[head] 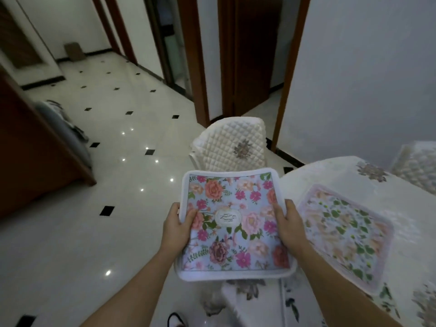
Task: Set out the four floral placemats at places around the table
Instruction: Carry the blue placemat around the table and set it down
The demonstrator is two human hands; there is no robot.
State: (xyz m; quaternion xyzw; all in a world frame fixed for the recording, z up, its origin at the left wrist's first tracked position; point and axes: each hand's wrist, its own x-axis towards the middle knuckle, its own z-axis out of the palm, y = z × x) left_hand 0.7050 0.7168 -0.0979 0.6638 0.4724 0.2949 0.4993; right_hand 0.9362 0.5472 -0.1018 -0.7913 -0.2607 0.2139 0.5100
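Observation:
I hold a floral placemat (232,223) with a white border and a pale blue ground, flat in the air off the table's left end. My left hand (178,226) grips its left edge and my right hand (286,224) grips its right edge, thumbs on top. It may be a small stack; I cannot tell. Another floral placemat (346,234), paler with green leaves, lies flat on the table (330,175) near its left end, just right of my right hand.
The table wears a white embroidered cloth. A chair with a quilted cream cover (232,147) stands beyond the held mat, and another covered chair (415,166) at the far right. Glossy tiled floor (106,161) spreads left, with a wooden cabinet (35,156) and open doorways behind.

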